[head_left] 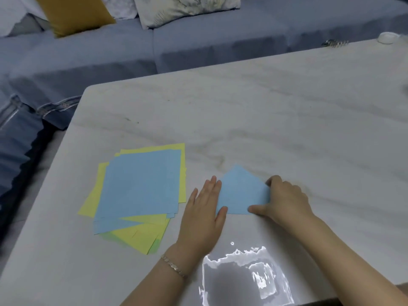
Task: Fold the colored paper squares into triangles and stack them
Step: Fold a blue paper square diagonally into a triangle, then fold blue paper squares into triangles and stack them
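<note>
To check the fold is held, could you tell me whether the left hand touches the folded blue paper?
Touching: the head view shows the left hand with its thumb resting on the folded blue paper.

Body in view: two bare forearms ending in a bare left hand (202,214) and bare right hand (287,199), only worn item a thin link bracelet (174,266) of small flat pale-gold, metallic-looking segments, wrapped around the left wrist just below the hand.
</note>
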`<act>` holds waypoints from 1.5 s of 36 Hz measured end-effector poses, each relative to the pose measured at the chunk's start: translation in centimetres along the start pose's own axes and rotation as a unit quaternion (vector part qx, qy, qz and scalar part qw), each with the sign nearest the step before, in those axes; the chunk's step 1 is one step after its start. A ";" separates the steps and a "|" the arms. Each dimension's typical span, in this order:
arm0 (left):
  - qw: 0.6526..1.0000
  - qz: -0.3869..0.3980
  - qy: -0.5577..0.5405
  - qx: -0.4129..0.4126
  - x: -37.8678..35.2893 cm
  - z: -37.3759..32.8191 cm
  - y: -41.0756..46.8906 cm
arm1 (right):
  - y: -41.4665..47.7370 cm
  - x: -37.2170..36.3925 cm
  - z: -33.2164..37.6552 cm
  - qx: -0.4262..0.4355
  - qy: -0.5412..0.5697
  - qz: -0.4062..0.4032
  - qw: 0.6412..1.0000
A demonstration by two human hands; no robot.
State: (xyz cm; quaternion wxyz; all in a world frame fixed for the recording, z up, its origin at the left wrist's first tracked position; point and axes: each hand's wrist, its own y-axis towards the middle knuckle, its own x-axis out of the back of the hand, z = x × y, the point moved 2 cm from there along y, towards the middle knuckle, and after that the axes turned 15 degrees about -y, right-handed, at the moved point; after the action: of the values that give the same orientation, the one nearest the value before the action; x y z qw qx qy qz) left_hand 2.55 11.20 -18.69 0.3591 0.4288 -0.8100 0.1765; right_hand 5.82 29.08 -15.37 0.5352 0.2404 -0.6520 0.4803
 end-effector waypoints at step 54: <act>0.947 -0.135 -0.267 0.117 6.7 -0.2 -0.7 | -3.3 -2.0 -2.7 0.450 0.154 -0.261 0.840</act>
State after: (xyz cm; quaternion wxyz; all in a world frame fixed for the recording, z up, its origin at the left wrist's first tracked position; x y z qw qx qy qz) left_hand 0.65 7.13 -13.63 0.0976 0.6043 -0.7846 0.0987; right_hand 10.39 29.65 -16.16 0.5669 0.5388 -0.1866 0.5946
